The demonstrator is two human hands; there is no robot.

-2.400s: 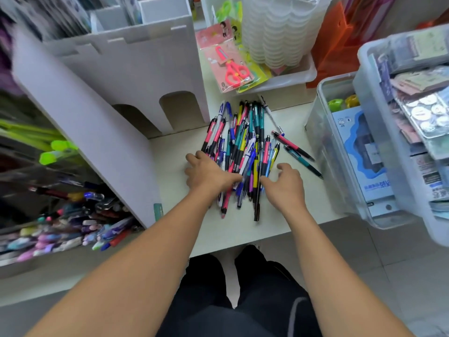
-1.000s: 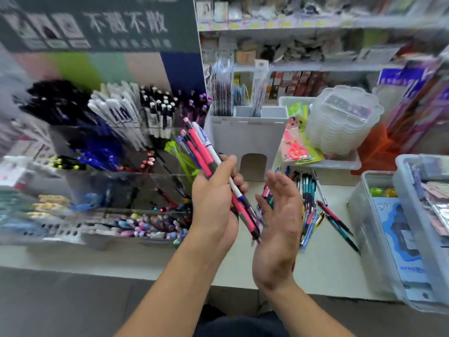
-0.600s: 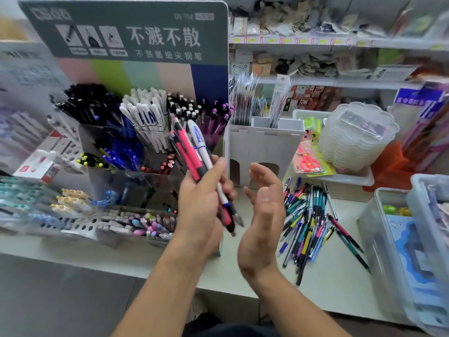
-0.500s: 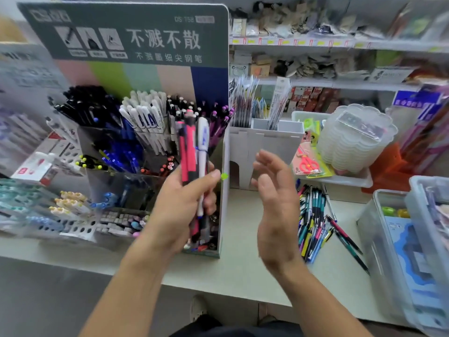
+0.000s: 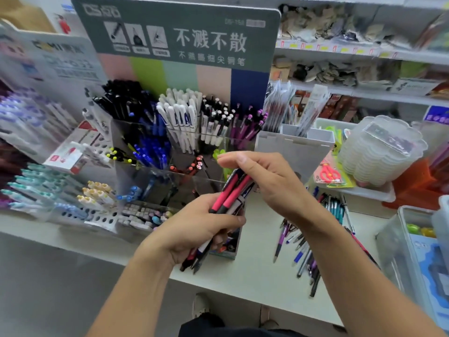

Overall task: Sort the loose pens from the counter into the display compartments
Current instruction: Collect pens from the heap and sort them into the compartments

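Your left hand (image 5: 194, 229) stayed clamped round pen bundle (image 5: 228, 195), fingers curled. Bundle tipped from upright to slanting, tops now under your right hand (image 5: 264, 181), whose fingers closed onto them; exact pinch hidden. Looked like picking one out for display compartments (image 5: 184, 152), just beyond fingertips. Loose pens (image 5: 306, 242) remained on counter (image 5: 255, 271).

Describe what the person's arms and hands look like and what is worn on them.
Both forearms are bare to the frame's lower edge: no sleeves in view. The left hand and right hand wear no gloves, and no rings, watch or wristband show on the visible sides. Nails are short and unpainted. Dark clothing shows at the bottom edge.
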